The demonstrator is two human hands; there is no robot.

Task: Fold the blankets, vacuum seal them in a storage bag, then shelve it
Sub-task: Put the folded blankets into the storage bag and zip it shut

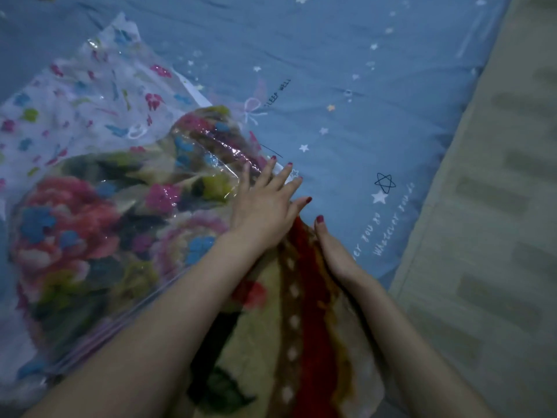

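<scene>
A clear storage bag (90, 110) printed with small coloured flowers lies on the bed at the left. A plush floral blanket (78, 236) shows through its plastic. Part of the blanket, cream with a red and brown border (304, 312), sticks out of the bag toward me. My left hand (265, 200) lies flat with fingers spread on the bag's edge and the blanket. My right hand (334, 251) presses edge-on against the blanket's right side, fingers straight.
A blue bedsheet (346, 86) with white stars and printed words covers the bed. The bed's edge runs diagonally at the right, with a pale green patterned floor (497, 236) beyond it.
</scene>
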